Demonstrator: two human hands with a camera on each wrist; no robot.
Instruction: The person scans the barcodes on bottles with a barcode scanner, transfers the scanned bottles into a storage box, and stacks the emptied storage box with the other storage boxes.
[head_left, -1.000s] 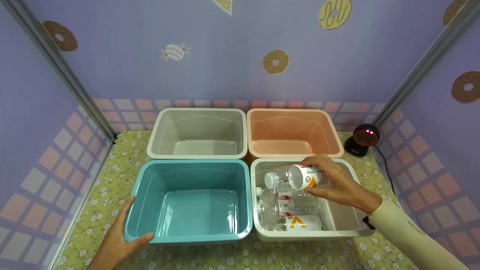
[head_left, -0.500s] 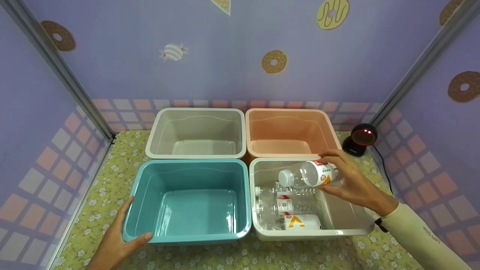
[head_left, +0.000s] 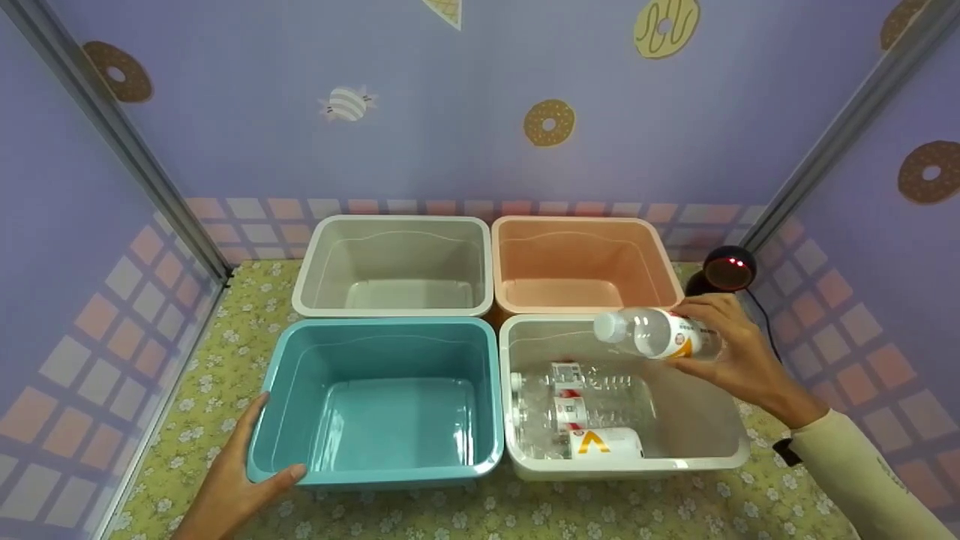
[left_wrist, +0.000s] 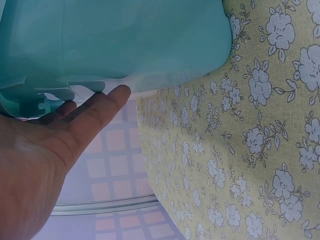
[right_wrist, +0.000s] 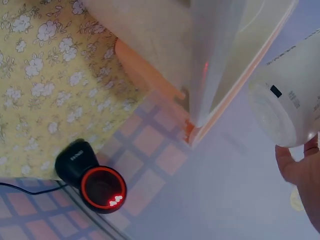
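My right hand [head_left: 739, 360] grips a clear plastic bottle [head_left: 637, 334] with a white cap and a white label marked red and orange. The bottle lies nearly level above the back of the off-white bin [head_left: 705, 463], its cap pointing left. In the right wrist view the base of the bottle [right_wrist: 290, 110] shows beside the fingertips. Inside that bin, several clear bottles [head_left: 604, 444] lie on their sides, caps to the left. My left hand [head_left: 232, 480] rests on the front left corner of the teal bin [head_left: 405, 475], fingers straight along its outer wall and thumb at the rim.
Behind stand a light grey bin [head_left: 394, 312] and a peach bin [head_left: 589, 309], close against the front pair. A black scanner [head_left: 729, 270] with red lights and a cable is at the back right. Patterned walls enclose the flowered tablecloth [head_left: 184, 409].
My right hand has moved right and slightly away with the bottle, lifting it off the others in the off-white bin and uncovering them. The left hand has stayed at the teal bin.
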